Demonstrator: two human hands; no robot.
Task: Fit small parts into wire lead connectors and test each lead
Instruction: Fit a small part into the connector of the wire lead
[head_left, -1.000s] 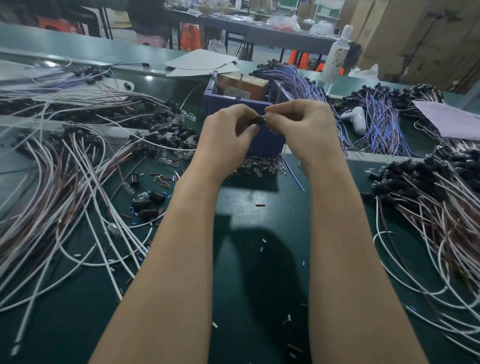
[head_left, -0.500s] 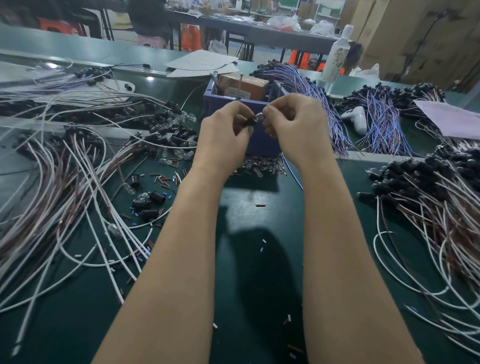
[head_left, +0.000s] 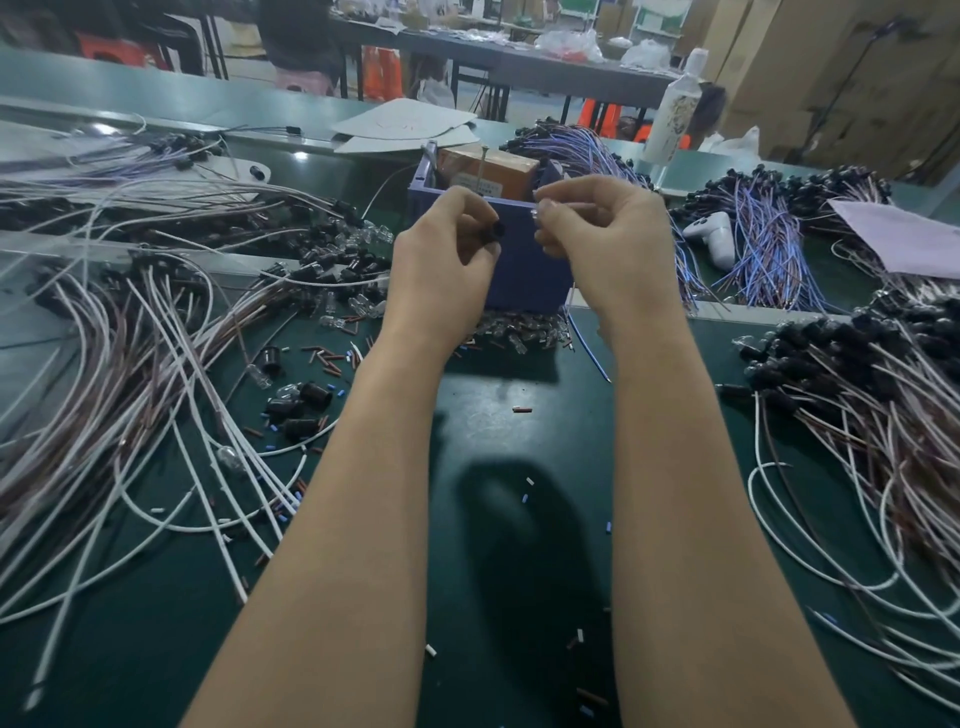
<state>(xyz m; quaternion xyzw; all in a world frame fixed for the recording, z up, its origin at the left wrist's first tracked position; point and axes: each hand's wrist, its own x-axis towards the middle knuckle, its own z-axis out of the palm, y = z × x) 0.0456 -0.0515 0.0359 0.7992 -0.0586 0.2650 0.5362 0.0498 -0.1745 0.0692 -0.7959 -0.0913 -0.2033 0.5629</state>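
Note:
My left hand (head_left: 444, 260) pinches a small black connector (head_left: 496, 229) in front of the blue box (head_left: 524, 275). My right hand (head_left: 605, 239) pinches a small clear bulb-like part (head_left: 537, 212) at its fingertips, a short gap right of the connector. Both hands are raised above the green mat (head_left: 493, 519). A little heap of clear parts (head_left: 519, 330) lies at the foot of the box.
White and brown wire leads (head_left: 130, 374) spread across the left, more leads with black connectors (head_left: 857, 395) on the right. Loose black sockets (head_left: 298, 402) and wire offcuts lie left of my arm. Purple leads (head_left: 753, 249), a white bottle (head_left: 672, 119) and paper (head_left: 904, 239) sit behind.
My hands were together, joined at the connector; now they have drawn apart, the left keeping the black connector and the right holding the clear part.

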